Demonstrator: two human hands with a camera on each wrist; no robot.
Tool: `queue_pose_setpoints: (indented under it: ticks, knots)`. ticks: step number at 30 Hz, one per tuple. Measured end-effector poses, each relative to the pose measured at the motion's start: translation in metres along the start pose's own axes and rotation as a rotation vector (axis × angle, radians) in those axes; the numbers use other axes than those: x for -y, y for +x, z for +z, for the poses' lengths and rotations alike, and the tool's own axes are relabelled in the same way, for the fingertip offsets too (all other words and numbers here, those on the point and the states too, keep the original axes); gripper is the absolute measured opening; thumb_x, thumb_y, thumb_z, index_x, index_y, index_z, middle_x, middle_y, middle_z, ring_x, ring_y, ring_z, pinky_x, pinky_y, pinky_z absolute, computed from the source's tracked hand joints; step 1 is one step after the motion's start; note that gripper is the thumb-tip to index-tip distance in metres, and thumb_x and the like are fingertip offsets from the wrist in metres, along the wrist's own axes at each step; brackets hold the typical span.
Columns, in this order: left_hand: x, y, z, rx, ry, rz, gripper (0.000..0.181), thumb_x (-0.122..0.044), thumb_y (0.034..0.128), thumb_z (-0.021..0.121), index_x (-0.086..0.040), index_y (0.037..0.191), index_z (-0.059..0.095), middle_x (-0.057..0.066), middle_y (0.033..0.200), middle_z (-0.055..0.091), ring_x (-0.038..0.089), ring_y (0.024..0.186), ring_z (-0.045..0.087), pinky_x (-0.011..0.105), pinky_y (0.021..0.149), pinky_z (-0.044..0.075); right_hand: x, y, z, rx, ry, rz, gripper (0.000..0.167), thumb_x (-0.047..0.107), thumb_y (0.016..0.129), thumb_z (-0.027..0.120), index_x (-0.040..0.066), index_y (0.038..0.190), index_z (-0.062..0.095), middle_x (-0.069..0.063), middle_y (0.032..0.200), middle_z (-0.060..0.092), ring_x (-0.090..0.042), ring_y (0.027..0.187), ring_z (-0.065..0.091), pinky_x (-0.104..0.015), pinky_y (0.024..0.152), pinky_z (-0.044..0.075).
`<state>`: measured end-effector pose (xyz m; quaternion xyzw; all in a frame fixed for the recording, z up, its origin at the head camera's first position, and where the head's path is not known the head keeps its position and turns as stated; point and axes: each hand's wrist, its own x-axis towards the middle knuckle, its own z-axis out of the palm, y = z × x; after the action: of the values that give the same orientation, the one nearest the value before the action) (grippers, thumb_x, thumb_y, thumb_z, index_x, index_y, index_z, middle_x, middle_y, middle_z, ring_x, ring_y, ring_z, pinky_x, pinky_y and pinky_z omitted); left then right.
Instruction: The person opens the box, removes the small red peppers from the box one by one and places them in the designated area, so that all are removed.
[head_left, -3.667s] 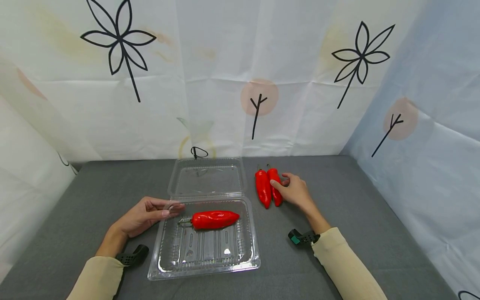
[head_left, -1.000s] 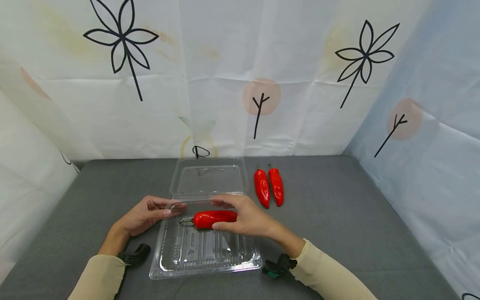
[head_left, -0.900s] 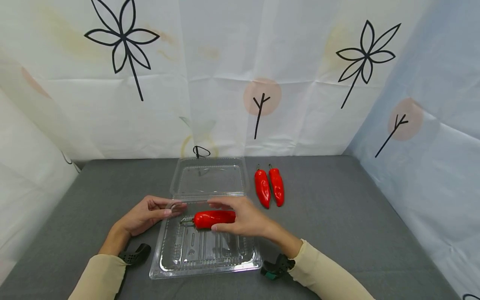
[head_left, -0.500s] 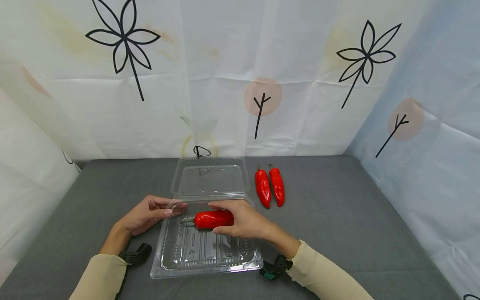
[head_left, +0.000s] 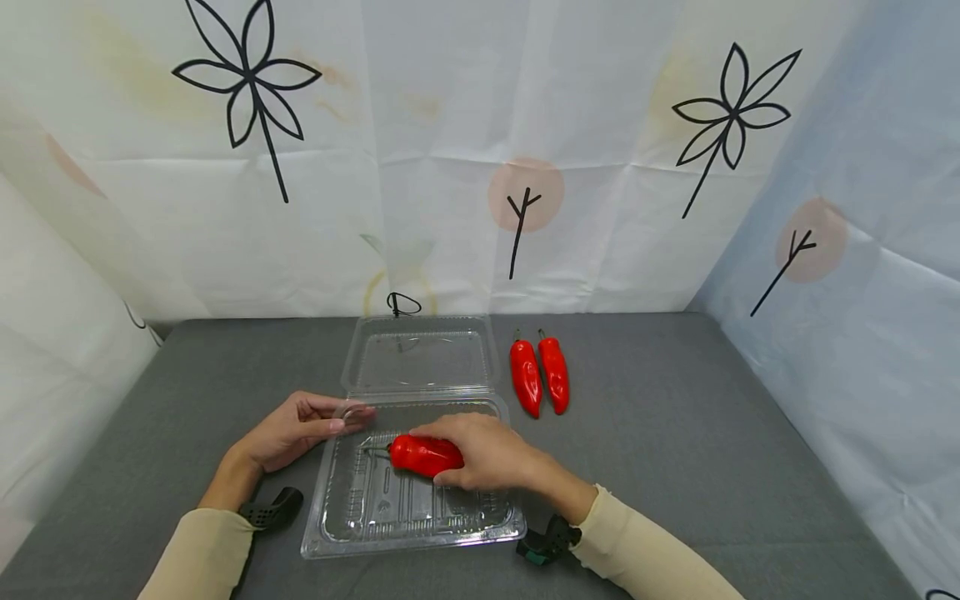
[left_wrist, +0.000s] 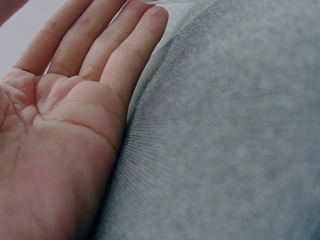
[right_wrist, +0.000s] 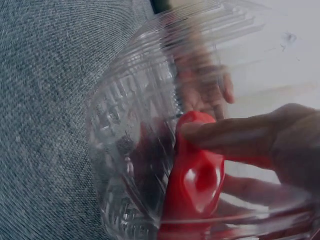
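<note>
In the head view, my right hand (head_left: 487, 450) grips a long red pepper (head_left: 423, 455) by its pointed end, thumb on the near side and fingers on the far side. The pepper is inside the base of a clear plastic clamshell container (head_left: 322, 533), its green stem toward the left. The right wrist view has a finger and thumb on the glossy red pepper (right_wrist: 192, 185), seen partly through clear plastic. My left hand (head_left: 288, 429) holds the container's back left corner between thumb and fingers; in the left wrist view its fingers (left_wrist: 125, 65) are fairly straight.
The container's clear lid (head_left: 420, 354) lies folded back behind the base. Two more red peppers, one on the left (head_left: 525, 377) and one on the right (head_left: 554, 373), lie side by side on the grey tabletop (head_left: 675, 433). A patterned white cloth (head_left: 442, 208) hangs behind.
My right hand first was at the two peppers on the table, then came over to the container. Now it has closed on the pepper and shifted it slightly toward me. My left hand stays put.
</note>
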<state>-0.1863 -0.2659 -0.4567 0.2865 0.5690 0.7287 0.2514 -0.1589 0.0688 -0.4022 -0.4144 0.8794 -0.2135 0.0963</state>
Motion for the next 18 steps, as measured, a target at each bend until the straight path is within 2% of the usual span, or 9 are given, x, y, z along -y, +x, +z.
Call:
queue_pose_setpoints:
  ticks: [4, 10, 18]
  knots:
    - [0.0012, -0.0003, -0.0012, 0.002, -0.007, 0.001, 0.037, 0.012, 0.1003, 0.048, 0.015, 0.137, 0.052, 0.022, 0.137, 0.059, 0.026, 0.132, 0.056, 0.034, 0.11, 0.045, 0.0004, -0.0009, 0.0016, 0.022, -0.037, -0.017, 0.062, 0.024, 0.085, 0.083, 0.022, 0.143, 0.06, 0.004, 0.129, 0.067, -0.009, 0.105, 0.061, -0.026, 0.085, 0.051]
    - [0.0029, 0.0003, -0.0032, 0.021, 0.0, 0.014, 0.037, 0.012, 0.1006, 0.047, 0.017, 0.137, 0.05, 0.023, 0.138, 0.059, 0.027, 0.132, 0.056, 0.033, 0.11, 0.045, -0.0001, -0.0013, 0.0016, 0.013, -0.03, -0.037, 0.06, 0.024, 0.087, 0.081, 0.02, 0.143, 0.06, 0.002, 0.128, 0.066, -0.008, 0.102, 0.061, -0.024, 0.082, 0.05]
    - [0.0023, -0.0003, -0.0026, -0.007, 0.01, 0.003, 0.037, 0.012, 0.0996, 0.049, 0.016, 0.137, 0.052, 0.021, 0.136, 0.061, 0.027, 0.131, 0.057, 0.034, 0.109, 0.046, -0.0008, -0.0031, -0.0054, -0.052, 0.125, -0.076, 0.06, 0.019, 0.09, 0.078, 0.015, 0.146, 0.057, 0.0, 0.133, 0.064, -0.01, 0.111, 0.06, -0.021, 0.089, 0.051]
